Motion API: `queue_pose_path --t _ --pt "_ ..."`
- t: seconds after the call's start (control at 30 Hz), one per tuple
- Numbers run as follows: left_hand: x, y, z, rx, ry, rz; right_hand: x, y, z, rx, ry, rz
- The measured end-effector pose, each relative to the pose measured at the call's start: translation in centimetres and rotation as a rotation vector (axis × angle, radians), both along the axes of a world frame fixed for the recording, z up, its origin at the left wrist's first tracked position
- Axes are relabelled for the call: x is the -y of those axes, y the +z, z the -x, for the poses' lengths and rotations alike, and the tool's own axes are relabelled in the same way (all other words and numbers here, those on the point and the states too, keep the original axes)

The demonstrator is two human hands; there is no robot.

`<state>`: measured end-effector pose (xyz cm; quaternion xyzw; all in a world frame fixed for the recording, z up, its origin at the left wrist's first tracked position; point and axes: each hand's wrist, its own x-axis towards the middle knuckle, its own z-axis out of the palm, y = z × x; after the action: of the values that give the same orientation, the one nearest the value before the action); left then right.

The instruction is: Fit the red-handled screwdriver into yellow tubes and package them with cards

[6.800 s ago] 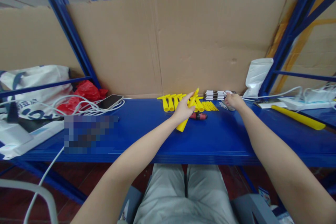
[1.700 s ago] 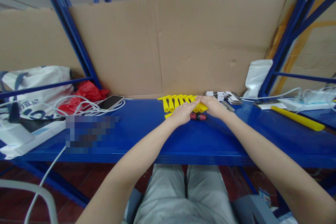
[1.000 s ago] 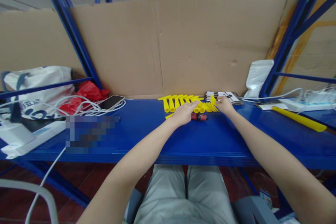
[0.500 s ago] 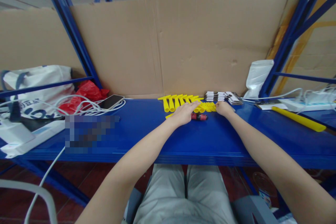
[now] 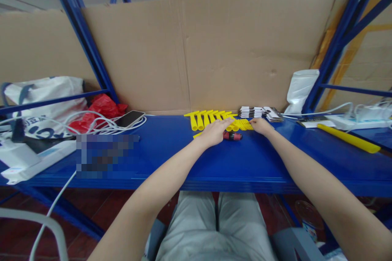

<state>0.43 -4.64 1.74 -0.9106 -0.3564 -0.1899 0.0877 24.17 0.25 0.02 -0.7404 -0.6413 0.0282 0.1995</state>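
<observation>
My left hand (image 5: 215, 132) lies with fingers stretched out over the yellow tubes (image 5: 210, 118), which form a row of long, handle-like pieces with flat ends. Its fingertips touch or hover by the shorter tubes at the row's right; I cannot tell which. At the right end of a tight row of small yellow pieces (image 5: 244, 124) is my right hand (image 5: 262, 126), its fingers pinched together. Whatever is between those fingertips is too small to make out. Just in front of the pieces lies a red and black screwdriver-like tool (image 5: 234, 136), partly hidden by my left hand.
Behind the right hand sit stacked black-and-white packets (image 5: 251, 111) and a white pouch (image 5: 301, 89). A long yellow tube (image 5: 349, 138) lies at right. Leftward are a phone (image 5: 131, 118), white cables, a red bag (image 5: 105, 106) and a power strip (image 5: 39, 161). Cardboard (image 5: 229, 49) walls the back.
My right hand has shifted slightly, with its fingertips now turned more toward the end of the small yellow pieces. My left hand stays in place.
</observation>
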Motion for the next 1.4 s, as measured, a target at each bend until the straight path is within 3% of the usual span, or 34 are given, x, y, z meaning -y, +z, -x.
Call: queue_pose_path --t 0.37,0.57,0.7,0.83,0.93,1.03,1.2,1.4 --pt "-0.6 -0.5 0.0 0.043 -0.035 -0.025 0.0 0.3 -0.3 0.050 -0.009 -0.022" --pt "-1.1 -0.7 -0.1 0.085 -0.068 -0.025 0.6 1.1 0.6 0.001 0.063 -0.196" --pt "-1.3 -0.7 -0.2 0.123 -0.077 -0.018 1.2 1.8 2.3 -0.210 0.283 -0.385" --pt "-1.4 -0.6 -0.2 0.135 -0.068 -0.016 2.3 2.5 4.6 -0.656 0.395 -0.314" --pt "-1.2 -0.5 -0.2 0.152 -0.061 -0.020 3.3 2.8 6.1 -0.886 0.400 -0.151" --pt "-0.8 -0.2 -0.2 0.148 -0.037 -0.022 4.1 3.1 6.7 -0.981 0.395 -0.080" --pt "-0.1 0.1 -0.3 0.111 0.022 -0.016 4.3 3.5 6.1 -1.018 0.361 -0.176" --pt "0.4 0.6 -0.2 0.094 0.022 -0.020 3.9 4.2 4.4 -1.165 0.197 -0.346"
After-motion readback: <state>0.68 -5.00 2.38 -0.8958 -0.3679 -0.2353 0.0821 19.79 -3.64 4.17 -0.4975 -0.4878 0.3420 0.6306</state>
